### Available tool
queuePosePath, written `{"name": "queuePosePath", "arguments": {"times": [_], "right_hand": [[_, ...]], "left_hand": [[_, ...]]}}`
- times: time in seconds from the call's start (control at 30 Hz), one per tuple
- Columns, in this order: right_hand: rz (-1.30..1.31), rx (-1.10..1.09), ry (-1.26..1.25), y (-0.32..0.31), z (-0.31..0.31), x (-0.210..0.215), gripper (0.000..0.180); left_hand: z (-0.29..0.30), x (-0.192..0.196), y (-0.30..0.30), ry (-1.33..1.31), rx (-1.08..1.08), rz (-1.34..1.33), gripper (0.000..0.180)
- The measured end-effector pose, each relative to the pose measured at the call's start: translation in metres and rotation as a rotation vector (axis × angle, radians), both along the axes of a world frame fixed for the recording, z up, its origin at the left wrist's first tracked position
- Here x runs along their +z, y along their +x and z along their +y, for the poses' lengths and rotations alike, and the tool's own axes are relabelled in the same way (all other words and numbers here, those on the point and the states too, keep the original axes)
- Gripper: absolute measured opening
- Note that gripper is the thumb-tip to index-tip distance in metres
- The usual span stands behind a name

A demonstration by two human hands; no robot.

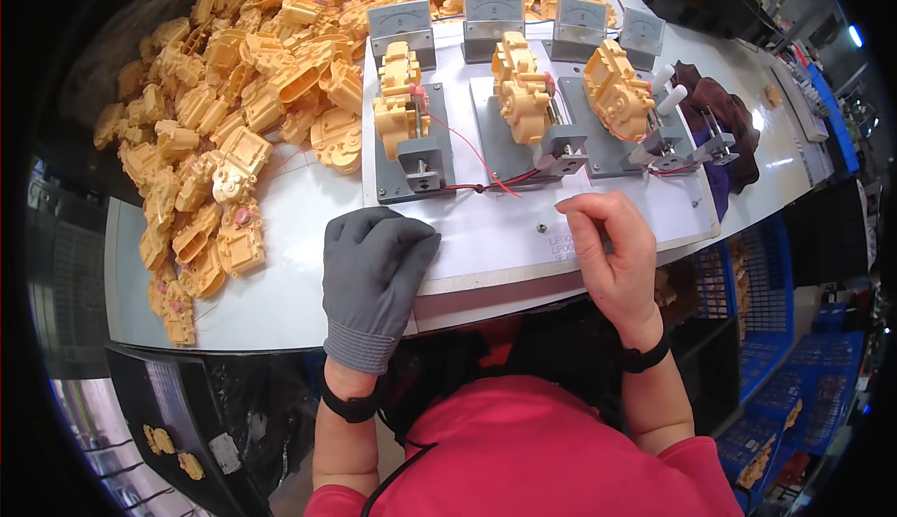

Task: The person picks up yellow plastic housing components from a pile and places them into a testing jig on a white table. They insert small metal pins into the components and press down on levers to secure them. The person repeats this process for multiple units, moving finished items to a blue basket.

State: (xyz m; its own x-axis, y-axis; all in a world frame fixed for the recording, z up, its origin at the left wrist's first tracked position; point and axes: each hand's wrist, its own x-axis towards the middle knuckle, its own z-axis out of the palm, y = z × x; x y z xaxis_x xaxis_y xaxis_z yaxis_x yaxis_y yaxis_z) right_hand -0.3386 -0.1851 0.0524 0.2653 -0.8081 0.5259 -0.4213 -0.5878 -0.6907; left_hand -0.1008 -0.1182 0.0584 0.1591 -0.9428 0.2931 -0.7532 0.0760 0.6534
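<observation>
My left hand (374, 260), in a grey knit glove, rests at the near edge of the white board (486, 251) with its fingers curled under; nothing shows in it. Bare, my right hand (617, 260) lies loosely curled over the board's right part, with nothing visible between thumb and fingers. Beyond both hands, three orange plastic gear housings stand in grey clamp fixtures: the left housing (397, 97), the middle housing (523, 92) and the right housing (619, 92). Neither hand touches them. Red wires (481, 187) run between the fixtures.
Several meters (493, 27) stand behind the fixtures. A large heap of orange housings (224, 97) spills from a dark bin on the left. White-handled levers (671, 99) and a dark cloth (724, 125) lie at right. Blue crates (794, 368) stand below right.
</observation>
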Motion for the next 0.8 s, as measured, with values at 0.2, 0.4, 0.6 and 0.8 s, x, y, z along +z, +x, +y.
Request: {"name": "queuePosePath", "arguments": {"times": [0.2, 0.4, 0.6, 0.8], "right_hand": [[0.024, -0.002, -0.010, -0.0009, 0.0003, -0.0004, 0.008], [0.007, -0.009, -0.015, -0.0007, 0.0004, -0.0008, 0.007], [-0.035, -0.002, 0.020, 0.0006, 0.0004, -0.0011, 0.007], [0.041, 0.017, -0.073, 0.0006, -0.0042, -0.0008, 0.008]], "left_hand": [[0.0006, -0.0030, -0.0013, -0.017, 0.014, 0.006, 0.011], [-0.0012, -0.0027, -0.0049, -0.035, 0.035, -0.015, 0.009], [-0.0014, -0.0075, -0.0051, -0.067, 0.043, 0.006, 0.008], [-0.0010, -0.0073, -0.0061, -0.060, 0.048, -0.003, 0.009]]}}
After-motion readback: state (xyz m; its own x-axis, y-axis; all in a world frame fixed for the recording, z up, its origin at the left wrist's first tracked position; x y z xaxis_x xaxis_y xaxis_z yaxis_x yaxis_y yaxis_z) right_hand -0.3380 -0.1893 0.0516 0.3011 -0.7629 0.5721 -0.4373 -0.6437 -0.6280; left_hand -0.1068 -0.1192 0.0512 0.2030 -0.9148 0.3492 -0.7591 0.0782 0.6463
